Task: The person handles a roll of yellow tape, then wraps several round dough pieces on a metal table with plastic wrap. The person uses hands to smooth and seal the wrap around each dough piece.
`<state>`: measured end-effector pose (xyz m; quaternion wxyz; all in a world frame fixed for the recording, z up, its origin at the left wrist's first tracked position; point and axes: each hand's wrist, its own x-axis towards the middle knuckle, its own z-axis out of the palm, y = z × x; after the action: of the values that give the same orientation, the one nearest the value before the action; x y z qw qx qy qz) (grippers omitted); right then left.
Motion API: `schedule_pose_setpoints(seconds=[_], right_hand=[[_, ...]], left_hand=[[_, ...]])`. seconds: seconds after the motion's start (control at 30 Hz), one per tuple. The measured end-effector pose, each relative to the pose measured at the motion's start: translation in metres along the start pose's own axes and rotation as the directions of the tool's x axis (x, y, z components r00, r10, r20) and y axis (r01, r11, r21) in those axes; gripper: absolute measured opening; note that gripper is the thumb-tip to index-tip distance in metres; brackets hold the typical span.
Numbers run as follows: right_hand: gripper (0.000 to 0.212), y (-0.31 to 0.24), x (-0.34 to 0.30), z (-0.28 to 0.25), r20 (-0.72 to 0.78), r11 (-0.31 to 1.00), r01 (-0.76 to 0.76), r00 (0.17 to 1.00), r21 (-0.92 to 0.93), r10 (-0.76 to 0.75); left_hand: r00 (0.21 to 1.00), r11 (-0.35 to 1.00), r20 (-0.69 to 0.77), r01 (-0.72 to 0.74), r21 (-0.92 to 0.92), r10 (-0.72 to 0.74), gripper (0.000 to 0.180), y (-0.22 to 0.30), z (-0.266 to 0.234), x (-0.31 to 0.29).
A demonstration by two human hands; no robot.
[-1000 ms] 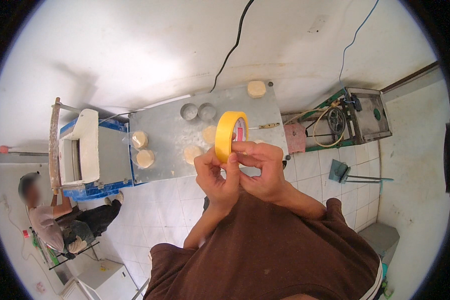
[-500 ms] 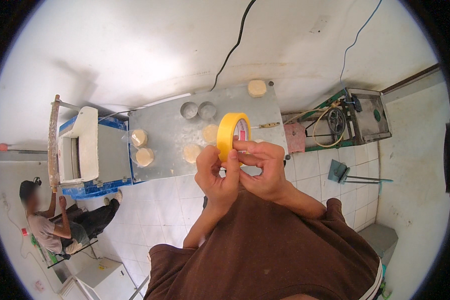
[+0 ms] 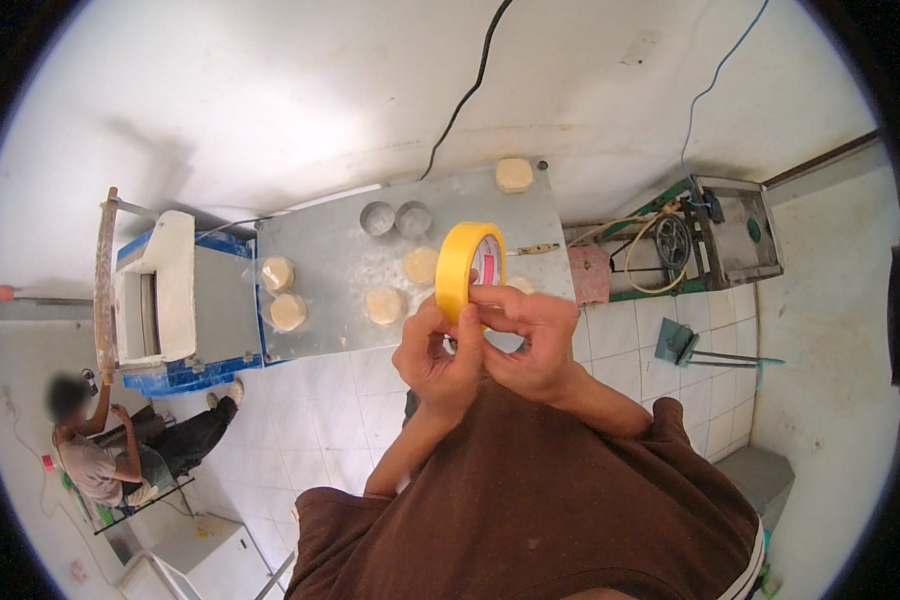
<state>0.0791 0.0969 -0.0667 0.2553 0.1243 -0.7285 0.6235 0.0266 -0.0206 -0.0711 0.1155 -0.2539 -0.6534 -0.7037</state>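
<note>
Roll: we are holding one ring-shaped roll of glossy yellow adhesive tape (image 3: 453, 265), its pale core showing a pink patch. It is standing on edge, raised in front of our body, and in view it is overlapping a rectangular grey sheet-metal table (image 3: 328, 245).

Left hand: our bare left hand (image 3: 436, 355) is pinching the roll's lower edge, fingers curled, thumb pointing up.

Right hand: our bare right hand (image 3: 532, 335) is clamping the same lower edge from the other side, index finger reaching to the core. The hands are meeting or nearly meeting at the roll; we are not able to tell which.

Tabletop: two round grey metal containers (image 3: 378, 219) are sitting side by side. Two cream-coloured discs in clear plastic (image 3: 288, 312) are lying at the left end; two further cream discs (image 3: 385, 306) are lying left of the roll. One cream block with clipped corners (image 3: 514, 176) is occupying the far right corner. A slim tool with a wooden handle (image 3: 540, 249) is lying right of the roll.

Surroundings: at left, a white-and-blue boxy machine (image 3: 225, 300) is standing near a seated co-worker (image 3: 95, 470); at right, a blue-green stool (image 3: 674, 341) is standing on white floor tiles (image 3: 612, 340).
</note>
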Motion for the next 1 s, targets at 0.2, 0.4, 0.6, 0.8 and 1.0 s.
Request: schedule_pose_setpoints(seconds=[0.2, 0.4, 0.6, 0.8, 1.0], right_hand=[[0.069, -0.019, 0.019, 0.005, -0.085, 0.962, -0.202, 0.972, 0.181, 0.220], [0.073, -0.032, 0.039, -0.007, 0.094, 0.759, -0.474, 0.868, 0.446, 0.487], [0.059, -0.022, 0.037, -0.003, 0.325, 0.645, -0.583, 0.812, 0.494, 0.485], [0.040, -0.022, 0.036, -0.019, 0.507, 0.356, -0.761, 0.635, 0.543, 0.583], [0.032, -0.012, 0.028, -0.011, 0.537, 0.219, -0.683, 0.699, 0.696, 0.472]], left_hand=[[0.980, 0.952, -0.064, 0.169, -0.256, -0.191, 0.027, 0.014, -0.001, 0.011], [0.896, 0.883, 0.140, 0.441, -0.162, -0.422, 0.053, 0.010, -0.021, 0.058], [0.669, 0.726, 0.457, 0.684, -0.069, -0.587, 0.047, 0.012, -0.026, 0.073], [0.754, 0.814, 0.440, 0.575, -0.082, -0.488, 0.044, 0.018, -0.024, 0.075], [0.805, 0.885, 0.424, 0.465, -0.016, -0.416, 0.045, 0.016, -0.025, 0.074]])
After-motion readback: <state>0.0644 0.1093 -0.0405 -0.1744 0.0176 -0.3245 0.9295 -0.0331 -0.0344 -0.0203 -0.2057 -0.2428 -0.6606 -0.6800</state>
